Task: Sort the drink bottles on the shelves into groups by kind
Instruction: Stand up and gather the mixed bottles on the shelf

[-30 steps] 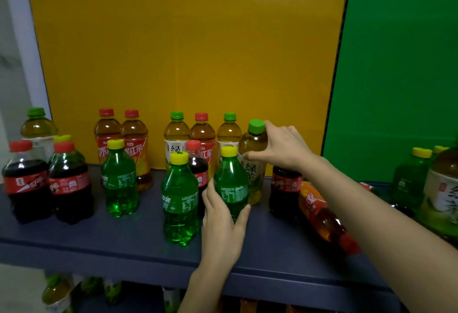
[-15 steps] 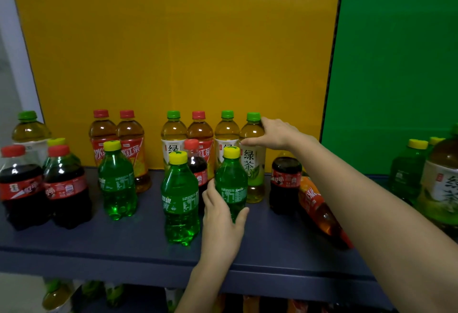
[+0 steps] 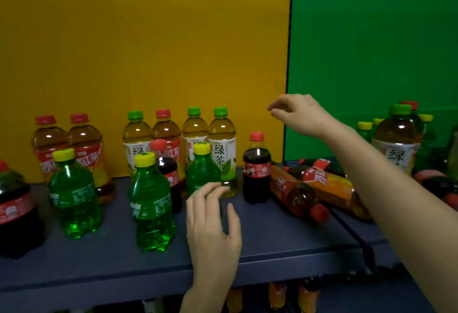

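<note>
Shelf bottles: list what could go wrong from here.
The right hand hangs high beside the cola bottle; dropping carelessly, it might topple it. A red tea bottle lies on its side next to it and may roll. The left hand sits close to a green soda bottle and could nudge it over.

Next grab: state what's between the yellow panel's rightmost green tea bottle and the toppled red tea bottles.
An upright red-capped cola bottle stands between the green tea bottle and the nearer red tea bottle, per head view.

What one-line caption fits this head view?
Left hand beside a green soda bottle, right hand raised empty, above a shelf of mixed drinks; two iced-tea bottles lie toppled.
</note>
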Tool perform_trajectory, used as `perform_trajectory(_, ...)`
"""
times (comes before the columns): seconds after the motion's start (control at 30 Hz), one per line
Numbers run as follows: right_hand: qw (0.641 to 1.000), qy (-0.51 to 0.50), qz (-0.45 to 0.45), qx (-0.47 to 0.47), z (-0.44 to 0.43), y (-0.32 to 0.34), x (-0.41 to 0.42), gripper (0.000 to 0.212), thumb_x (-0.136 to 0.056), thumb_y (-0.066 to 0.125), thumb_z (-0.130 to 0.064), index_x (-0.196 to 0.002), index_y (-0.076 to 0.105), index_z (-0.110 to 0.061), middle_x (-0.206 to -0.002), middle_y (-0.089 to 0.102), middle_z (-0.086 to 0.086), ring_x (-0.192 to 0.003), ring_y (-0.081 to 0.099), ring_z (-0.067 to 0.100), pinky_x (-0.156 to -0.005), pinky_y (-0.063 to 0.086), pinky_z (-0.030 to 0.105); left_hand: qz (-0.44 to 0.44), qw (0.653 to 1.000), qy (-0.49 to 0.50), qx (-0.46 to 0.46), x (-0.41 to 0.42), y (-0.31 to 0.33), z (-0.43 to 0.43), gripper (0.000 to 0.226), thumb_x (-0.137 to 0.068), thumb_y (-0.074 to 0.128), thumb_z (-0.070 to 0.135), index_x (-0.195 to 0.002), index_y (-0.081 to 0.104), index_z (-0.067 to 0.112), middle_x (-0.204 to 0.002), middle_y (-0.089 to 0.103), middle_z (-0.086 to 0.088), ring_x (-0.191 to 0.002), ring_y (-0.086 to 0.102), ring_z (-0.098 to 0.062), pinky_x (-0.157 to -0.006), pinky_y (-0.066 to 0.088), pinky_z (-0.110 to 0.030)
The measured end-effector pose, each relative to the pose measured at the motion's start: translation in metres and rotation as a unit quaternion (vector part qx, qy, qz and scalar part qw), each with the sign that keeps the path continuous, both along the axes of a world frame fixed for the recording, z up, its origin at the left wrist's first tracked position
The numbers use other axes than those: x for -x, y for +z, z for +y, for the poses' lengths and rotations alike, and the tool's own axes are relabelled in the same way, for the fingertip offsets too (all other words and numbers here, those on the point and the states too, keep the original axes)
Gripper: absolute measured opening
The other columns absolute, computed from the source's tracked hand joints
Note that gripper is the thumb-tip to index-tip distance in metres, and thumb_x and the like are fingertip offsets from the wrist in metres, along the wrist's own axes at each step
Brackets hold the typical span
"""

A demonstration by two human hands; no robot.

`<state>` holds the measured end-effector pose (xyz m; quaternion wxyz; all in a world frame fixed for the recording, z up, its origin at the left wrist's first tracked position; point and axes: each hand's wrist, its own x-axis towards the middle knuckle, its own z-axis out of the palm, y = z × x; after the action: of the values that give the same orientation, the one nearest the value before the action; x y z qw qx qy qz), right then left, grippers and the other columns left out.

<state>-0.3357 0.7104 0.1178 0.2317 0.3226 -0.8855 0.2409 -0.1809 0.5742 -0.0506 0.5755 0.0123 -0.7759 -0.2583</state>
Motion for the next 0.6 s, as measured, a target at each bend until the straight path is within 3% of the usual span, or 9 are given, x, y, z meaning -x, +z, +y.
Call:
perform_trajectory(0.1, 0.999, -0.041, -0.015, -0.018, 0.039, -0.014, -0.004, 0.022, -0.093, 0.049, -0.030, -0.110, 0.063, -0.024, -0.116, 0.064, 0.000, -0.106, 0.057, 0.023, -0.092, 0.047, 0.042, -0.064, 0.995, -0.075, 0.002, 0.011, 0.004, 0.020, 0.018, -0.086, 0.047, 0.029, -0.100, 0.055, 0.021, -0.099, 0.048, 0.015, -0.099, 0.045, 0.000, -0.085, 0.031, -0.005)
perform_trajectory(0.2, 0.995, -0.066, -0.046, -0.059, 0.069, -0.031, -0.003, 0.024, -0.093, 0.051, -0.026, -0.112, 0.063, -0.019, -0.116, 0.064, 0.002, -0.105, 0.058, 0.020, -0.093, 0.047, 0.037, -0.154, 0.983, -0.100, -0.015, 0.029, 0.009, 0.040, 0.020, -0.090, 0.053, 0.027, -0.108, 0.055, 0.020, -0.103, 0.048, 0.015, -0.101, 0.049, -0.005, -0.079, 0.034, -0.012)
perform_trajectory(0.33, 0.987, -0.079, -0.092, -0.110, 0.096, -0.059, 0.005, 0.030, -0.091, 0.054, -0.033, -0.116, 0.061, -0.019, -0.118, 0.064, 0.001, -0.103, 0.059, 0.018, -0.091, 0.048, 0.034, -0.227, 0.970, -0.082, 0.042, 0.056, 0.016, 0.052, 0.042, -0.091, 0.044, 0.007, -0.131, 0.042, 0.020, -0.127, 0.045, 0.008, -0.119, 0.042, -0.011, -0.085, 0.035, -0.020)
perform_trajectory(0.47, 0.974, -0.064, -0.130, -0.176, 0.103, -0.086, 0.011, 0.054, -0.085, 0.054, -0.052, -0.129, 0.048, -0.021, -0.130, 0.054, 0.002, -0.113, 0.054, 0.019, -0.096, 0.046, 0.038, -0.283, 0.942, -0.100, 0.151, 0.082, 0.018, 0.054, 0.067, -0.080, 0.048, -0.007, -0.140, 0.032, 0.019, -0.140, 0.033, 0.005, -0.129, 0.032, -0.014, -0.094, 0.041, -0.026)
perform_trajectory(0.6, 0.969, -0.073, -0.095, -0.215, 0.105, -0.104, 0.017, 0.074, -0.077, 0.059, -0.060, -0.136, 0.036, -0.022, -0.136, 0.047, 0.003, -0.120, 0.049, 0.023, -0.098, 0.044, 0.038, -0.311, 0.912, -0.091, 0.252, 0.101, 0.016, 0.055, 0.083, -0.076, 0.053, -0.008, -0.146, 0.021, 0.023, -0.149, 0.024, 0.005, -0.137, 0.025, -0.015, -0.105, 0.030, -0.023)
